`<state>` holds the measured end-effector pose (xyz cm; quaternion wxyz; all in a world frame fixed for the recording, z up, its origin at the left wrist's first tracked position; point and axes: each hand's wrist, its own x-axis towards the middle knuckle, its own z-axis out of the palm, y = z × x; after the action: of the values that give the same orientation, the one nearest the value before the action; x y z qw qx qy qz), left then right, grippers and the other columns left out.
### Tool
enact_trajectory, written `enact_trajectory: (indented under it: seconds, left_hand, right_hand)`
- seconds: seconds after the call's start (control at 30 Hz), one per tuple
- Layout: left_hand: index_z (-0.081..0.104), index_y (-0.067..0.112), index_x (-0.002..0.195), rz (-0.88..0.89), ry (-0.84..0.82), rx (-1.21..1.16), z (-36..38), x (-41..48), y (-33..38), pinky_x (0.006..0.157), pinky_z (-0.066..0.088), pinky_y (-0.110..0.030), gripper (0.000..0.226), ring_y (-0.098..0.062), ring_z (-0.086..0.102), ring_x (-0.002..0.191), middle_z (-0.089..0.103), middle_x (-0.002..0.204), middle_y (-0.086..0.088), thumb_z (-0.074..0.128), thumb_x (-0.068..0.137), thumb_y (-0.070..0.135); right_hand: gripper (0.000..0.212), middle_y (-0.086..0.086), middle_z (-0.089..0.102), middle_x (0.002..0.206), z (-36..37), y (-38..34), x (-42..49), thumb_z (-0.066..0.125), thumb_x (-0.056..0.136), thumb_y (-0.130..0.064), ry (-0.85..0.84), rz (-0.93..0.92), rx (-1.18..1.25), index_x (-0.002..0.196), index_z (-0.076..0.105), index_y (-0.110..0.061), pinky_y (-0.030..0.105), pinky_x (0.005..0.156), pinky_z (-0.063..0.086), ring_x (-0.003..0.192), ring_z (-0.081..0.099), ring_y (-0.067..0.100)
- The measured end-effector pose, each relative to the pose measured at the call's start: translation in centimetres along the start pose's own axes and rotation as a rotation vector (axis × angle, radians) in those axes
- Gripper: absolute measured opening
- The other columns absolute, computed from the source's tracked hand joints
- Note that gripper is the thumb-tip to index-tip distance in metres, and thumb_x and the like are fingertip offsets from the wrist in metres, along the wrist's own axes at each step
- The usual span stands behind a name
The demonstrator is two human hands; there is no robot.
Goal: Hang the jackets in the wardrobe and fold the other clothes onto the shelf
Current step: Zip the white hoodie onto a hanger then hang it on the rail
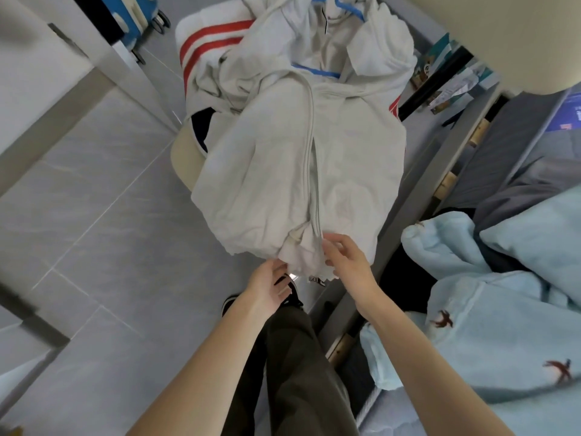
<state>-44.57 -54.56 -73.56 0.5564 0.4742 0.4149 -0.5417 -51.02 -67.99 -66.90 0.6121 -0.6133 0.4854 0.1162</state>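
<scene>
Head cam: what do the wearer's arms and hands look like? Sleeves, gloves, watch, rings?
Both forearms are bare as far as the frame edge, with no sleeve cuffs in view. The left hand and right hand are ungloved, and no watch, bracelet or ring is visible. The only clothing in view is dark olive-brown trousers and a black shoe with a white sole.

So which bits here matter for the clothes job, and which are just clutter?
Job: grey zip jacket, blue hanger, red-striped white garment, left hand and right hand at the jacket hem.
Clutter: blue blanket, blue suitcase, papers.
</scene>
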Motion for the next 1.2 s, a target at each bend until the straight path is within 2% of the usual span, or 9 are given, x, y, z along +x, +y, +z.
enact_trajectory:
  seconds: [0.07,0.17,0.27,0.4,0.53,0.7,0.83,1.1,1.2]
  left_hand:
    - [0.063,0.016,0.096,-0.023,0.0,-0.088,0.0,0.0,-0.3,0.085,0.041,-0.036,0.022,-0.019,0.059,0.092,0.065,0.102,-0.004,0.047,0.1,0.031]
    - [0.064,0.013,0.096,-0.03,-0.026,-0.132,0.2,-0.2,-0.5,0.09,0.04,-0.035,0.013,-0.016,0.061,0.093,0.066,0.102,-0.005,0.055,0.097,0.023]
    - [0.062,0.009,0.097,-0.025,-0.052,-0.258,0.6,-0.7,-0.3,0.092,0.044,-0.035,0.008,-0.02,0.06,0.1,0.066,0.106,-0.009,0.057,0.096,0.016]
    - [0.06,0.005,0.099,-0.043,-0.101,-0.438,1.7,-3.1,0.5,0.081,0.052,-0.039,0.019,-0.024,0.064,0.098,0.067,0.102,-0.013,0.07,0.086,0.014]
    - [0.062,0.003,0.096,-0.038,-0.163,-0.445,2.9,-5.6,2.2,0.07,0.058,-0.037,0.019,-0.021,0.066,0.092,0.063,0.095,-0.011,0.073,0.083,0.011]
    - [0.066,0.002,0.09,0.089,-0.197,-0.43,2.0,-7.4,4.3,0.066,0.061,-0.031,0.007,-0.017,0.073,0.069,0.073,0.076,-0.012,0.068,0.085,0.006]
    - [0.066,0.004,0.087,0.182,-0.158,-0.311,0.4,-7.4,4.8,0.074,0.06,-0.028,0.001,-0.013,0.073,0.072,0.074,0.079,-0.008,0.066,0.086,0.004]
    - [0.065,0.003,0.082,0.212,-0.16,-0.249,-0.8,-7.9,5.6,0.079,0.057,-0.029,0.006,-0.012,0.072,0.069,0.074,0.076,-0.007,0.063,0.088,0.003]
    - [0.065,0.003,0.087,0.26,-0.165,-0.17,-1.3,-7.5,5.7,0.078,0.058,-0.027,0.003,-0.012,0.072,0.072,0.075,0.079,-0.007,0.063,0.088,0.003]
  right_hand:
    - [0.025,-0.004,0.061,0.11,0.3,0.6,-0.3,0.063,0.092,-0.036,-0.068,0.086,0.012,0.113,0.055,-0.024,0.017,0.073,0.043,0.1,0.059,0.01]
    - [0.009,-0.003,0.061,0.094,1.1,1.5,-0.8,0.062,0.093,-0.022,-0.057,0.059,-0.038,0.095,0.055,-0.018,0.017,0.072,0.043,0.087,0.058,0.009]
    - [0.009,-0.002,0.055,0.077,0.8,1.6,-1.7,0.056,0.094,-0.017,0.193,-0.024,-0.066,0.088,0.049,-0.015,0.014,0.058,0.043,0.068,0.054,0.013]
    - [0.005,0.002,0.057,0.072,-1.9,0.1,-3.7,0.056,0.088,-0.017,0.663,-0.214,-0.069,0.089,0.052,-0.018,0.035,0.057,0.051,0.061,0.06,0.023]
    - [0.019,-0.003,0.054,0.067,-4.2,-2.3,-4.3,0.056,0.091,-0.022,0.846,-0.447,-0.082,0.083,0.046,-0.036,0.015,0.053,0.04,0.056,0.048,0.007]
    - [0.016,-0.008,0.054,0.068,-0.6,-2.1,-2.8,0.058,0.09,-0.017,0.499,-0.384,-0.326,0.097,0.046,-0.025,0.022,0.057,0.049,0.06,0.056,0.009]
    - [0.02,-0.001,0.064,0.08,3.7,-0.3,-1.2,0.062,0.09,-0.01,0.142,-0.114,-0.048,0.102,0.054,-0.023,0.038,0.08,0.057,0.076,0.066,0.016]
    - [0.003,0.017,0.065,0.114,7.5,3.9,-0.8,0.063,0.093,-0.016,0.153,0.334,0.337,0.09,0.064,-0.016,0.038,0.097,0.052,0.106,0.064,0.026]
    - [0.025,0.012,0.058,0.131,7.7,4.0,-0.5,0.063,0.093,-0.017,0.043,0.472,0.699,0.118,0.061,-0.012,0.033,0.094,0.051,0.123,0.054,0.027]
